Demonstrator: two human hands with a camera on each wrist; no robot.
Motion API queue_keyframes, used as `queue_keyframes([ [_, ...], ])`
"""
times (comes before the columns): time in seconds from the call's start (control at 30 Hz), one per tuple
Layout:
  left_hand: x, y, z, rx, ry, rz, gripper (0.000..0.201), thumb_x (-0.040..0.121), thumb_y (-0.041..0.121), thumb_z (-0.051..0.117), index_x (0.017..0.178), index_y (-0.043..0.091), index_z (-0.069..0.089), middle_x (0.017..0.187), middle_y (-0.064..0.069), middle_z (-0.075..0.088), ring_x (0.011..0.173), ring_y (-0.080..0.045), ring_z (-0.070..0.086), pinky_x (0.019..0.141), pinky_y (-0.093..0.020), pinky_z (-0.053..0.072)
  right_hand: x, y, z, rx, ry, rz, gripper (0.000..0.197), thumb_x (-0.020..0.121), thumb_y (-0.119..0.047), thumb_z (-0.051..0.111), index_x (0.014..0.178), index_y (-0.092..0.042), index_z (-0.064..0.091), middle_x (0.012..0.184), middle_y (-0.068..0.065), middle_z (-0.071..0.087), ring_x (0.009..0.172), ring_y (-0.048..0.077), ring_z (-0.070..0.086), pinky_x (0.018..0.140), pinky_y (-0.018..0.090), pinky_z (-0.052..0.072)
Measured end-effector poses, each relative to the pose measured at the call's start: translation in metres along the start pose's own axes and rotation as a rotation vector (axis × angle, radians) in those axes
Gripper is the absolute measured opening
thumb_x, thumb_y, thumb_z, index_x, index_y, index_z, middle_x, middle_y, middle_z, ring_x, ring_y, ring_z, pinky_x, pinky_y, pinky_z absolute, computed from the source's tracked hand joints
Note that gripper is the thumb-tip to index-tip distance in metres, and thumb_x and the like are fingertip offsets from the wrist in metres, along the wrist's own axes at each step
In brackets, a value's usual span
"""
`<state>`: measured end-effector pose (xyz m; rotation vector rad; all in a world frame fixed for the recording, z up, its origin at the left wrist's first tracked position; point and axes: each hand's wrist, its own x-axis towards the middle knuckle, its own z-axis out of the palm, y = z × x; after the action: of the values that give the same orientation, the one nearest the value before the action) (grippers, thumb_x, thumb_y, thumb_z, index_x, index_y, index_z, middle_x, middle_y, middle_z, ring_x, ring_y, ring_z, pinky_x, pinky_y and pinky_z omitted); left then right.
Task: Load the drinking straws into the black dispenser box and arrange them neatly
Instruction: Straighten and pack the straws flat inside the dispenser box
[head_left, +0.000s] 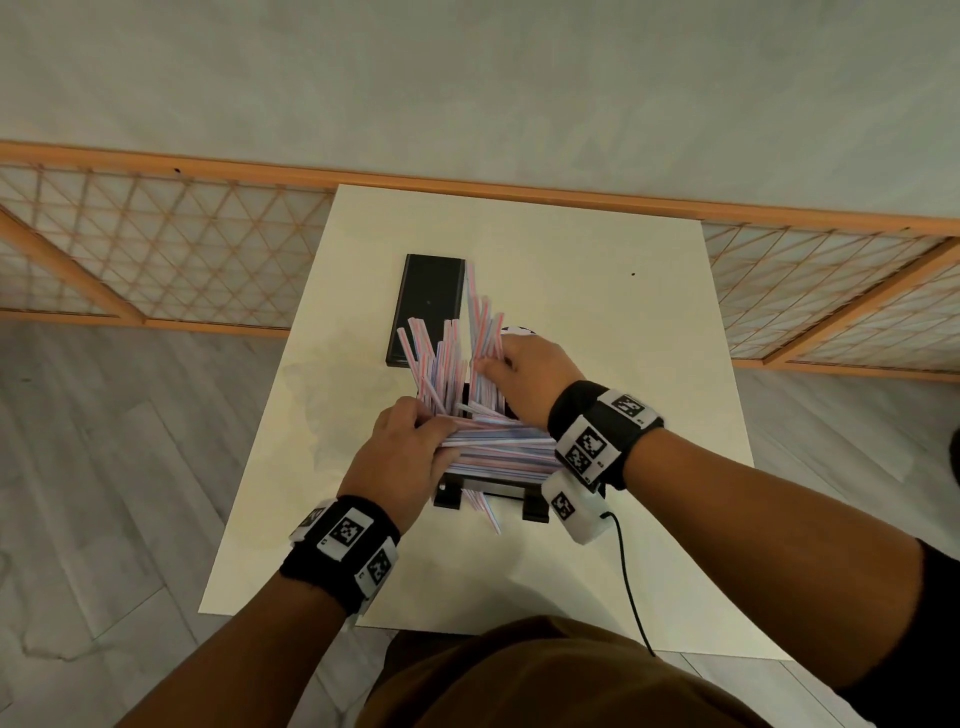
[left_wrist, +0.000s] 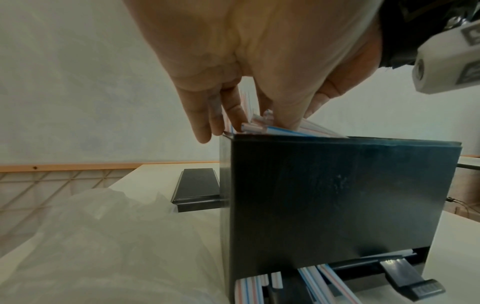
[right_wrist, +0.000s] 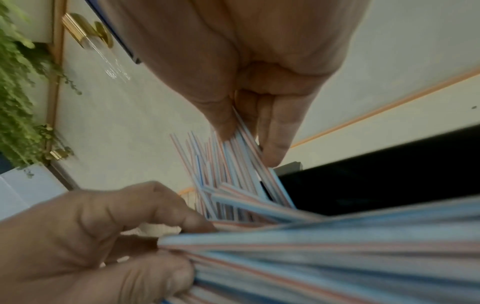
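Note:
The black dispenser box (head_left: 511, 488) (left_wrist: 337, 205) stands at the near middle of the white table (head_left: 597, 312). A pile of red-and-blue striped straws (head_left: 498, 452) (right_wrist: 337, 246) lies crosswise over its open top. More straws (head_left: 447, 358) (right_wrist: 221, 168) stick up from behind it at loose angles. My left hand (head_left: 441, 436) (left_wrist: 249, 125) (right_wrist: 179, 246) grips the left ends of the lying pile at the box's rim. My right hand (head_left: 485, 366) (right_wrist: 246, 144) pinches a bunch of the upright straws between thumb and fingers. A few straws (left_wrist: 311, 283) poke out of the bottom tray.
The box's black lid (head_left: 426, 306) (left_wrist: 197, 189) lies flat on the table behind the box. A crumpled clear plastic bag (left_wrist: 91, 236) lies left of the box. A black cable (head_left: 628, 582) trails from my right wrist. A wooden lattice screen (head_left: 156, 249) runs behind the table.

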<state>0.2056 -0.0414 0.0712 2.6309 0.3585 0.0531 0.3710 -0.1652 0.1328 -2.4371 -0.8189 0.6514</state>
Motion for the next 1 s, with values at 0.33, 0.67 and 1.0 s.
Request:
queue_keyframes([
  [0.33,0.004,-0.001,-0.001,0.014,-0.020,0.006,0.034,0.092,0.033,0.072,0.124,0.022,0.070,0.112,-0.002,0.052,0.108,-0.024,0.052,0.074,-0.033,0.055,-0.015,-0.015,-0.072,0.057,0.194,-0.144,0.029,0.103,-0.037,0.051,0.097,-0.013,0.067,0.084,0.007,0.069,0.076,0.023,0.064,0.073,0.035,0.053],
  [0.67,-0.002,0.001,-0.011,-0.141,-0.040,-0.073,0.050,0.094,0.049,0.063,0.134,0.023,0.052,0.123,0.003,0.049,0.110,-0.017,0.051,0.087,-0.035,0.052,-0.035,-0.058,-0.082,-0.240,0.096,-0.418,0.025,0.105,-0.027,0.048,0.089,-0.011,0.058,0.063,-0.009,0.044,0.056,0.007,0.042,0.054,0.022,0.027],
  [1.0,-0.010,-0.001,-0.013,-0.176,0.002,-0.064,0.049,0.093,0.051,0.059,0.133,0.024,0.052,0.121,0.004,0.049,0.108,-0.016,0.050,0.085,-0.030,0.049,-0.038,-0.081,-0.106,-0.338,0.091,-0.462,0.027,0.104,-0.029,0.047,0.081,-0.016,0.055,0.068,-0.004,0.051,0.061,0.016,0.044,0.055,0.022,0.028],
])
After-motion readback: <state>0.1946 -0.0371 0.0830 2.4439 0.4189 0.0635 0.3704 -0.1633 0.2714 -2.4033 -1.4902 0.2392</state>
